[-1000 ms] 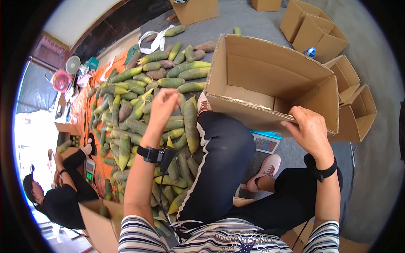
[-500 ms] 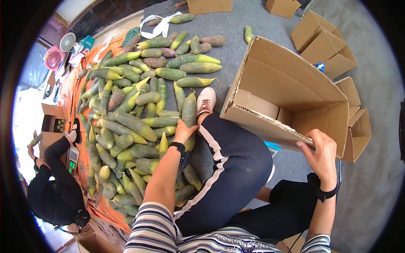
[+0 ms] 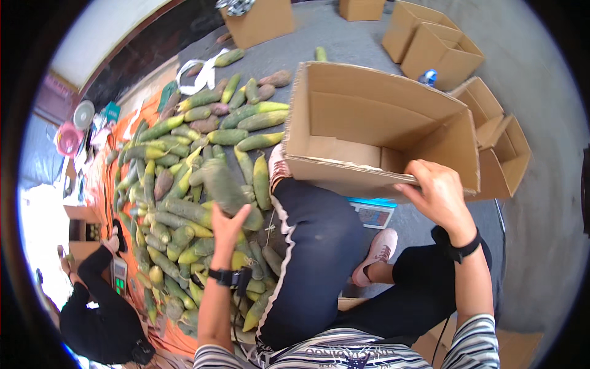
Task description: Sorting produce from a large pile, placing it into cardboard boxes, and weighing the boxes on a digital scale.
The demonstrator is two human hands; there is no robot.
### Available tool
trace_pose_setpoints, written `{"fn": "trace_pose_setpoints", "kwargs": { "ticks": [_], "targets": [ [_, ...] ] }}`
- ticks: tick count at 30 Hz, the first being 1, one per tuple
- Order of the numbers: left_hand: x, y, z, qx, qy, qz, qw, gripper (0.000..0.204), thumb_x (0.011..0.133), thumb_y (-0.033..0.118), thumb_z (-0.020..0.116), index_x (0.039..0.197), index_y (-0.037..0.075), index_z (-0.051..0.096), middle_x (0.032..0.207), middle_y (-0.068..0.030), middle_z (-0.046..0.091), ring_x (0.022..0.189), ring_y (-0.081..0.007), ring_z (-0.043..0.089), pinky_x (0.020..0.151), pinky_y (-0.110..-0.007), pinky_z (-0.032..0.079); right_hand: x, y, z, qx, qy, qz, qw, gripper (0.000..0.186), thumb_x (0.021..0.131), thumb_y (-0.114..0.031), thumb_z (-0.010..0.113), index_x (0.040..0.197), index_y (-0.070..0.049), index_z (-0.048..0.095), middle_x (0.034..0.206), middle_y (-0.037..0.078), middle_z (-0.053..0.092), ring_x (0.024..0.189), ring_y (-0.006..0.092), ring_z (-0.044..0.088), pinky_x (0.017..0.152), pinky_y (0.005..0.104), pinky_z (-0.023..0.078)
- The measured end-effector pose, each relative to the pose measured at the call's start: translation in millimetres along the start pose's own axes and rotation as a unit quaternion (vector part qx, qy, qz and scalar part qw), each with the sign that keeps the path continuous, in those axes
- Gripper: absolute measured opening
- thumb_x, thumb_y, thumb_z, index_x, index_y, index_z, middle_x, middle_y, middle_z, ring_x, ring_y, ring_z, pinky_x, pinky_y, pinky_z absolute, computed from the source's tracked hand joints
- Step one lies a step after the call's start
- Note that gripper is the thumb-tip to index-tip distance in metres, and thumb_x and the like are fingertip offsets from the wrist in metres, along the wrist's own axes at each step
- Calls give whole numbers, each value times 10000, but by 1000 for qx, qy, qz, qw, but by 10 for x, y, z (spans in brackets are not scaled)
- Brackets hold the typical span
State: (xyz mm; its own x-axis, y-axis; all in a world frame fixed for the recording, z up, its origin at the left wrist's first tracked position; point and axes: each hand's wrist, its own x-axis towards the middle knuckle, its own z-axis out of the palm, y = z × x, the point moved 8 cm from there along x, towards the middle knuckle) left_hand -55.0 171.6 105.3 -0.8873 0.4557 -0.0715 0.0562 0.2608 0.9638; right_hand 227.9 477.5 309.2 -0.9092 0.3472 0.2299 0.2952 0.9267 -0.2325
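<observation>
My left hand (image 3: 228,229) is closed around a thick green radish (image 3: 225,189), which is blurred and held above the pile of green radishes (image 3: 166,216) on my left. The thumb shows on one side of it; part of the fingers is hidden. My right hand (image 3: 437,192) grips the near rim of an open cardboard box (image 3: 350,171), tilted toward me, with its bare inside showing. Under the box's near side, a scale with a blue edge (image 3: 372,213) shows in part.
An orange sheet (image 3: 161,335) lies under the pile's left part. Several open cardboard boxes (image 3: 439,55) stand at the far right. A white plastic bag (image 3: 206,74) lies beyond the radishes. At the left, a person in black (image 3: 101,307) sits beside another scale (image 3: 119,277).
My left hand has moved left and raised a radish off the pile. The box has shifted left and tilted, my right hand staying on its rim. More of the scale now shows.
</observation>
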Motion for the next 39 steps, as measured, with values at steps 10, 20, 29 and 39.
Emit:
{"fn": "trace_pose_setpoints", "kwargs": {
  "ticks": [10, 20, 29, 39],
  "targets": [
    [-406, 3579, 817, 132, -137, 416, 889, 604, 765, 57, 766, 1310, -22, 517, 1363, -127, 555, 1182, -226, 579, 1022, -382, 461, -172, -42, -21, -11, 37, -42, 998, 284, 798, -270, 724, 791, -69, 525, 712, 94, 603, 729, 286, 651, 663, 402, 528],
    [-286, 2977, 2874, 408, -467, 312, 719, 668, 658, 170, 822, 1213, -32, 510, 1111, -236, 622, 1114, -366, 599, 940, -403, 474, -348, -69, 54, 36, 26, -52, 998, 271, 793, -266, 714, 821, -55, 546, 760, 100, 615, 739, 290, 645, 678, 390, 517],
    [-428, 2272, 3236, 509, -553, 296, 589, 444, 725, 182, 743, 1068, -25, 553, 1035, -249, 651, 1011, -393, 634, 866, -430, 511, -334, -32, 69, 47, 47, -46, 997, 258, 796, -255, 710, 814, -62, 540, 747, 92, 601, 724, 285, 637, 672, 392, 516],
    [-223, 3348, 1610, 254, -391, 252, 848, 249, 967, 87, 568, 1198, -5, 550, 1113, -75, 631, 1080, -149, 606, 949, -284, 475, -265, 10, 35, 26, 61, -52, 996, 249, 772, -227, 731, 787, -52, 554, 731, 121, 619, 743, 310, 649, 668, 411, 526]
  ]
}}
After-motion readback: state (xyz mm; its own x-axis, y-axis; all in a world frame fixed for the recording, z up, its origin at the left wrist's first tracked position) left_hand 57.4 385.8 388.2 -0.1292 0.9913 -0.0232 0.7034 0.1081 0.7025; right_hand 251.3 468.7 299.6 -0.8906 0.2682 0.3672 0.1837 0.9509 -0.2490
